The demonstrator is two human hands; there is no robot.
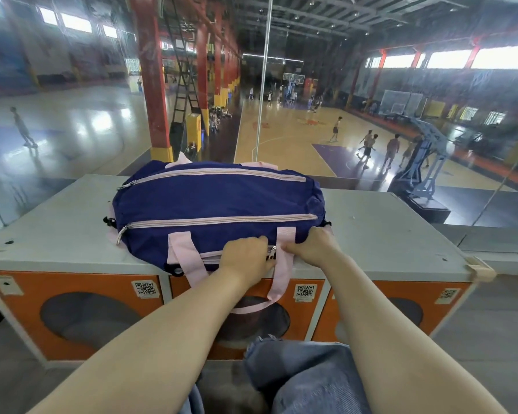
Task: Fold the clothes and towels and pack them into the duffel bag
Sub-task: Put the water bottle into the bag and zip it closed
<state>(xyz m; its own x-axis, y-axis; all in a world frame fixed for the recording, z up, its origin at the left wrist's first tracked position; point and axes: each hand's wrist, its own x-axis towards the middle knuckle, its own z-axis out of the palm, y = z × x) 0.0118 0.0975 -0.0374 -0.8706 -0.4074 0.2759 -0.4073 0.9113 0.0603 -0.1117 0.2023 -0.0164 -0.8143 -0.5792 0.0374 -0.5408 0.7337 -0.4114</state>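
— What is the bag made of?

— The duffel bag [219, 201] is a soft, navy woven cloth, slightly crumpled, a long rounded shape lying flat; pale pink zippers run across its top and upper side, both closed; pink webbing handles [277, 282] loop down over the front edge.

— Anything visible inside?

— No; the cloth hides the contents, and the front zipper [272, 253] low on the near side is all I can see of an opening; whether it is open or closed I cannot tell.

— And the hands?

— The left hand [247, 258] curls its fingers at the metal zipper pull; the right hand [311, 245] pinches the bag's cloth beside a pink strap, the two hands nearly touching.

— Where does it sit?

— On the dull grey top of a cabinet [386, 231], at its near edge; the cabinet's front is orange with round dark windows and QR stickers [305, 291]; beyond, a glass pane looks down on a glossy basketball court [296, 138] with red columns and players.
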